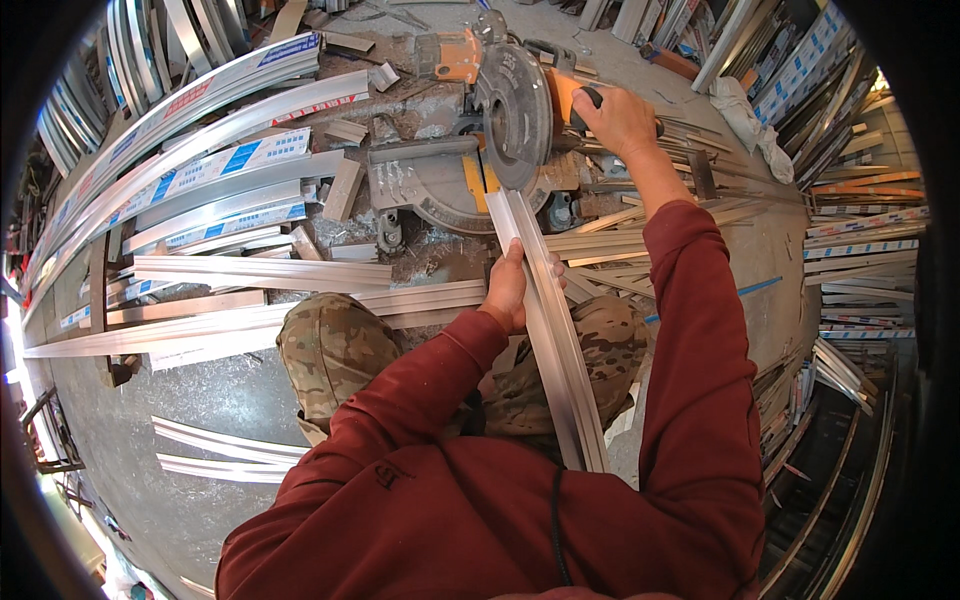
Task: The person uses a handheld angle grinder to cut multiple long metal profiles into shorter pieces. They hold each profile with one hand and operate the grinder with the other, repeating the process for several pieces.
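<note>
My left hand is wrapped round a long silver metal profile, which runs from beside my body up to the miter saw. The far end of the profile reaches the saw's grey round base, near a yellow insert. On the orange-and-black handle of the miter saw my right hand is closed. The round blade guard stands just above the end of the profile. Whether the blade touches the metal or spins, I cannot tell.
Long profiles, some with blue-and-white film, lie stacked at the left. Thin strips are spread right of the saw. Small offcuts lie beside its base. More profiles fill the right side. Two pale strips rest on the floor.
</note>
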